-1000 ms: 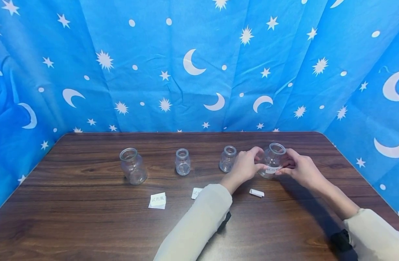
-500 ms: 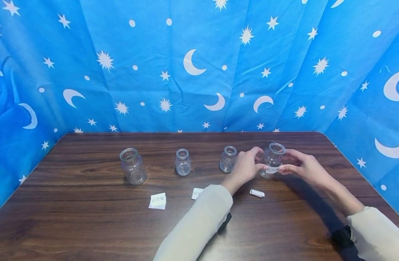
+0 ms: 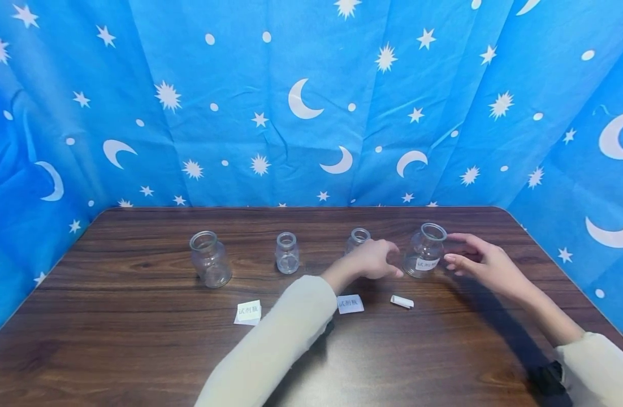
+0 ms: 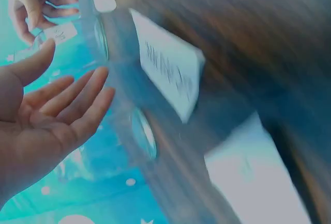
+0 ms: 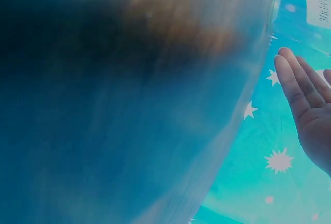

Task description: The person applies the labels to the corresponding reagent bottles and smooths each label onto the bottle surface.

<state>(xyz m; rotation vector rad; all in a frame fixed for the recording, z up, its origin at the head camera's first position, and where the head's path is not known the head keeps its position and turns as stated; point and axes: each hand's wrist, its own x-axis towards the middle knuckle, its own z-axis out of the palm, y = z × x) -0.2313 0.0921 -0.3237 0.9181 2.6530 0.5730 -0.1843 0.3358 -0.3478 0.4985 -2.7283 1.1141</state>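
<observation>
A large clear glass jar [image 3: 424,249] stands upright at the right of the row, a white label [image 3: 427,264] with handwritten characters on its front. My right hand [image 3: 487,265] is just right of this jar, fingers loosely bent toward its side and holding nothing. My left hand [image 3: 375,260] is left of the jar, in front of a small glass jar [image 3: 359,233] that it partly hides. In the left wrist view, the left hand [image 4: 62,110] shows an empty palm with relaxed fingers. Straight fingers of the right hand [image 5: 315,105] show in the right wrist view.
Another small glass jar [image 3: 288,254] and a large one [image 3: 211,263] stand to the left. Nearer the front lie a lettered paper label [image 3: 350,304], a stack of labels [image 3: 248,312] and a small folded white paper [image 3: 402,302]. A blue star-patterned cloth [image 3: 311,141] hangs behind the table [image 3: 113,339].
My left hand has let go of the labelled jar and moved left. The right hand has drawn slightly away to the right. The jar remains in place, its label more fully visible.
</observation>
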